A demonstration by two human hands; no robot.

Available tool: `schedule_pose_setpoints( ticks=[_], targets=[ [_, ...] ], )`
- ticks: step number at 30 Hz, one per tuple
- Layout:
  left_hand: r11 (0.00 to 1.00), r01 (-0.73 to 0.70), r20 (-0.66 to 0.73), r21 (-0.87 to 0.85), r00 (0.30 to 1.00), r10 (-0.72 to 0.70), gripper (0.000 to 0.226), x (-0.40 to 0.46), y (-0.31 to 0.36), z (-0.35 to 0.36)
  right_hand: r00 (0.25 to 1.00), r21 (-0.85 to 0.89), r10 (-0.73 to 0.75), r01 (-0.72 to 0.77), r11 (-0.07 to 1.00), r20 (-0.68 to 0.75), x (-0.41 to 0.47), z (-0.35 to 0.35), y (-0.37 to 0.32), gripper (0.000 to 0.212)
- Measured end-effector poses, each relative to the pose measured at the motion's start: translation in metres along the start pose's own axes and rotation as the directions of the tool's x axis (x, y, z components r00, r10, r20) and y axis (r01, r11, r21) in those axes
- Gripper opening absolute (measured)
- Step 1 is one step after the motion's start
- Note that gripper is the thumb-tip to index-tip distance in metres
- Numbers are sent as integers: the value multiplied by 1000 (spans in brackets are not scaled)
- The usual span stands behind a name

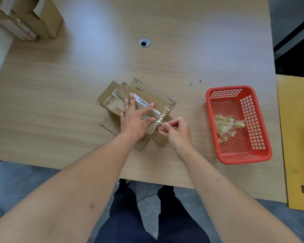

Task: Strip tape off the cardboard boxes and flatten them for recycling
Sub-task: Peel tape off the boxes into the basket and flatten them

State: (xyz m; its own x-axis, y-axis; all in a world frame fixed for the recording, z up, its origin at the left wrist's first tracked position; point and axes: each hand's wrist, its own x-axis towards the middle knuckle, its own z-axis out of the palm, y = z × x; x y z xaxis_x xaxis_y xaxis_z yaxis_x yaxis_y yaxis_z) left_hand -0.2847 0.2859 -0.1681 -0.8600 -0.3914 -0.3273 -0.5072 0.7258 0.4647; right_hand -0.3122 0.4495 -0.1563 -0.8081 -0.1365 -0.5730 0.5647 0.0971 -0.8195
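Cardboard box (144,100) sits mid-table, left hand (132,118) spread flat pressing it while right hand (175,132) pinches clear tape (159,122) at its 5 o'clock corner, and a hard tug might snap the thin tape.

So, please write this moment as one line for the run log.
step: tape stripping | left hand: presses box flat | right hand: pinches tape | basket: holds tape scraps
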Motion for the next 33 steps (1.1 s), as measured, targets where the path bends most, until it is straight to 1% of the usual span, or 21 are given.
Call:
schedule_pose_setpoints(
  ticks=[2,3,5,7,8,10,12,13,15,17,19,21,23,24,26,28,29,30,31,32,33],
  targets=[
    [1000,-3,0,-4,1000,3,49,0,0,0,1000,59,-19,20,998,-14,0,-8,-5,16],
    [1000,-6,-4,-4,1000,6,49,1,0,-1,999,36,-49,49,998,-8,1,-13,-8,16],
    [1000,-7,-9,-15,1000,7,50,0,-1,-1,991,-104,-130,131,986,12,4,-21,-11,16],
    [999,-5,-2,-36,1000,4,51,1,0,-2,962,-293,-273,257,921,-14,10,-26,-13,17],
    [999,3,6,-45,1000,-3,51,0,2,-3,929,-400,-369,328,856,-28,12,-25,-14,17],
    [998,25,18,-52,1000,-24,51,0,5,-5,832,-571,-554,449,688,-13,14,-20,-17,14],
    [998,39,29,-50,999,-37,51,0,7,-7,743,-692,-666,518,503,73,17,-12,-17,12],
    [998,41,33,-50,999,-39,50,0,8,-8,719,-742,-684,524,418,122,19,-7,-16,13],
    [998,44,41,-50,998,-42,51,0,8,-8,692,-796,-693,528,295,203,23,0,-12,16],
    [998,47,44,-43,998,-45,51,0,8,-9,666,-806,-694,552,213,273,28,5,-8,18],
    [999,42,36,-34,999,-41,52,1,7,-8,651,-798,-686,578,172,325,30,7,-4,17],
    [999,30,22,-22,999,-30,52,0,5,-6,659,-769,-653,613,179,373,30,6,2,9],
    [1000,22,17,-11,1000,-22,51,0,4,-5,682,-730,-607,643,232,408,27,2,4,4],
    [1000,17,19,-7,1000,-17,51,0,4,-5,704,-704,-587,646,295,399,25,0,4,6],
    [1000,2,21,-1,1000,-2,51,-1,4,-6,776,-651,-541,597,468,323,25,-2,0,11],
    [1000,-23,16,19,1000,23,52,-3,3,-6,862,-616,-465,480,624,200,26,-4,-9,16],
    [998,-43,17,54,999,42,53,-4,3,-6,892,-613,-428,422,668,147,26,-4,-13,20],
    [991,-72,23,110,997,70,54,-5,4,-6,910,-627,-398,377,682,115,25,-3,-17,25],
    [978,-109,37,179,994,104,56,-6,5,-6,923,-668,-370,340,663,102,24,-1,-21,29],
    [959,-148,60,242,989,137,58,-7,6,-7,933,-739,-345,303,602,101,23,2,-25,29],
    [942,-178,86,286,983,160,59,-9,8,-7,943,-812,-317,261,522,99,21,4,-29,25]
  ],
)
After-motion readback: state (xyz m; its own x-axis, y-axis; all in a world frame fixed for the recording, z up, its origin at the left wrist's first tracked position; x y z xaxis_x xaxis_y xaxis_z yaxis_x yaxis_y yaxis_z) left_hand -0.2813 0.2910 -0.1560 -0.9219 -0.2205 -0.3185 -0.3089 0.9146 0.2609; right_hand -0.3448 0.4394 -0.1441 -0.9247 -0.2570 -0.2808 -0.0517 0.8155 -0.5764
